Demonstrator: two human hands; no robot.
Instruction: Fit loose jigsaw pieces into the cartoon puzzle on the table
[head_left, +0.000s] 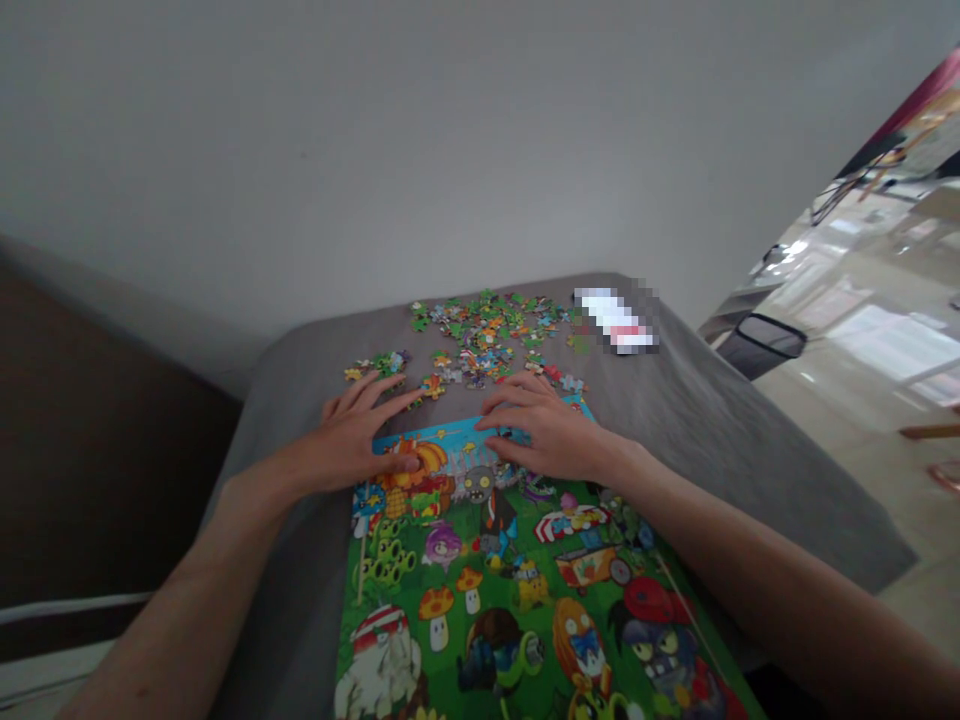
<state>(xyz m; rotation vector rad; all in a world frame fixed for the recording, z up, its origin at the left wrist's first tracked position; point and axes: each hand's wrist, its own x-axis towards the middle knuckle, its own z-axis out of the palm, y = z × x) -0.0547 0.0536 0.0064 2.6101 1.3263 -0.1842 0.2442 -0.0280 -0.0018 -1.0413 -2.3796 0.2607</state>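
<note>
Left hand (346,437) and right hand (541,428), fingers spread, pinching nothing, on far edge of puzzle (487,600), long axis near-far (loose pieces (480,340) just beyond, nearer right hand).

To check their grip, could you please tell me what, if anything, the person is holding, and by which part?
Nothing visibly: the left hand and right hand rest open on the jigsaw puzzle.

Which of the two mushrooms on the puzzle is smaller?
The mushroom on the right; the other mushroom is bigger and sits lower left.
</note>
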